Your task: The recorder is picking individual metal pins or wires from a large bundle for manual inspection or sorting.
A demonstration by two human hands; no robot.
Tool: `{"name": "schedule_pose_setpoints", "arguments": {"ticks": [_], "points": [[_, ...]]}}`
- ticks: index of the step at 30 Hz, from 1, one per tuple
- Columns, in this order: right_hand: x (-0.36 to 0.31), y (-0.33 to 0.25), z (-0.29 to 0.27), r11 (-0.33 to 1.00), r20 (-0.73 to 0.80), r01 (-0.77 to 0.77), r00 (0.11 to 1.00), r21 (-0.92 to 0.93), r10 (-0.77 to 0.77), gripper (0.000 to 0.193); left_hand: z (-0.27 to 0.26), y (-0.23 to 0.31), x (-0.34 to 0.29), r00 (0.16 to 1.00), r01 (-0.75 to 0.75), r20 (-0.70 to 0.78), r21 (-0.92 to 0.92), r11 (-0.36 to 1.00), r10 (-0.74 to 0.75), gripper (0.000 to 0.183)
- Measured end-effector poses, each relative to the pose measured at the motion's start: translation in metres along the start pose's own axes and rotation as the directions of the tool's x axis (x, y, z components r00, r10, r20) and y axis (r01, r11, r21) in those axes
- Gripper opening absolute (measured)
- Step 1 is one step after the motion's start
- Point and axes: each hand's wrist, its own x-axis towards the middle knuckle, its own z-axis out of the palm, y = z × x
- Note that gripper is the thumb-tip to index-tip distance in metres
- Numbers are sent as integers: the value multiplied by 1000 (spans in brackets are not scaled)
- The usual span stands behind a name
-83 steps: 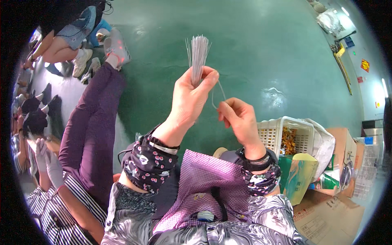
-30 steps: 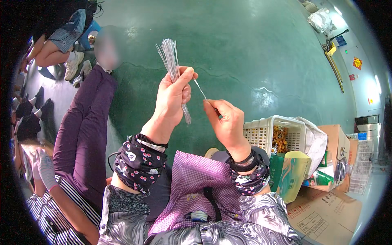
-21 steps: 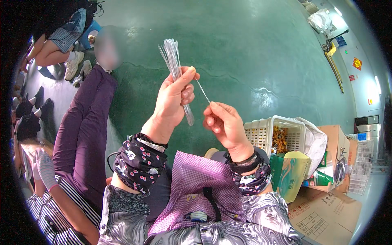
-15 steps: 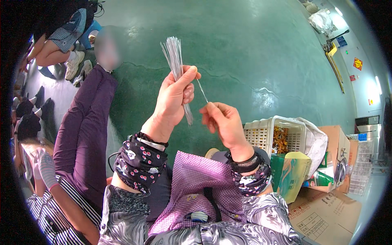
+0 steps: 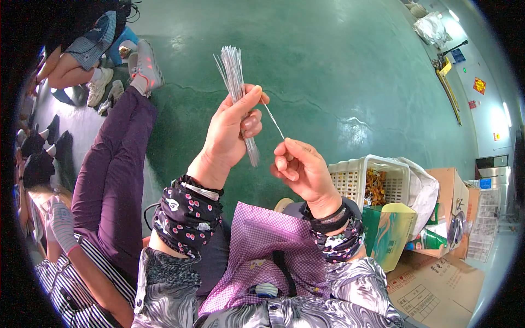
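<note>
Head view: the step in hand, as judged from the hand positions, is the working of a single thin strand [image 5: 274, 121] between the two hands, with a bundle of fine, pale wire-like strands [image 5: 233, 71] held in reserve. Whether the strand is being drawn or twisted cannot be determined.

Left hand [image 5: 227, 127]: closed around the middle of the bundle. The thumb lies against the bundle and points up toward the forefinger; the other fingers are curled. The bundle's upper end fans out above the fist; its lower end projects below the palm, on the side facing the right hand. The bundle stands nearly upright, its top leaning slightly to the left.

Right hand [image 5: 308, 168]: thumb and forefinger pinched together at the lower end of the single strand, remaining fingers loosely bent. This hand sits lower than the left and well apart from the bundle.

The strand runs straight and apparently taut, slanting down from the left fingertips to the right pinch. Both hands are raised over the green floor [image 5: 339, 65], with the purple checked cloth [image 5: 268, 227] below them and the white plastic basket [image 5: 345, 183] beyond the right wrist.

In judgement, the next move calls for a firm left grip, an unbroken right pinch and even tension, so that the strand neither slips nor kinks.
</note>
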Motion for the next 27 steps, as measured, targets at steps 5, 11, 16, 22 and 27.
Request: {"name": "schedule_pose_setpoints", "arguments": {"ticks": [5, 11, 16, 22, 27], "points": [[0, 1, 11, 768, -98, 126, 966, -628, -239, 22, -3, 2, 3, 1000, -8, -11, 94, 996, 9, 7], [3, 5, 10, 264, 173, 342, 846, -902, -504, 9, -3, 1, 4, 999, -19, -47, 177, 984, 28, 6], [2, 5, 10, 227, 200, 363, 827, -904, -526, 11, -5, -2, 4, 998, -23, -48, 188, 982, 32, 7], [-4, 2, 6, 899, 14, 177, 982, -401, -187, 25, -3, 0, 0, 1000, -12, -14, 33, 999, 13, 7], [-4, -4, 0, 999, 177, -31, 984, -12, 32, 32, -1, 1, 1, 994, -38, 102, -20, 999, 40, 7]]}}
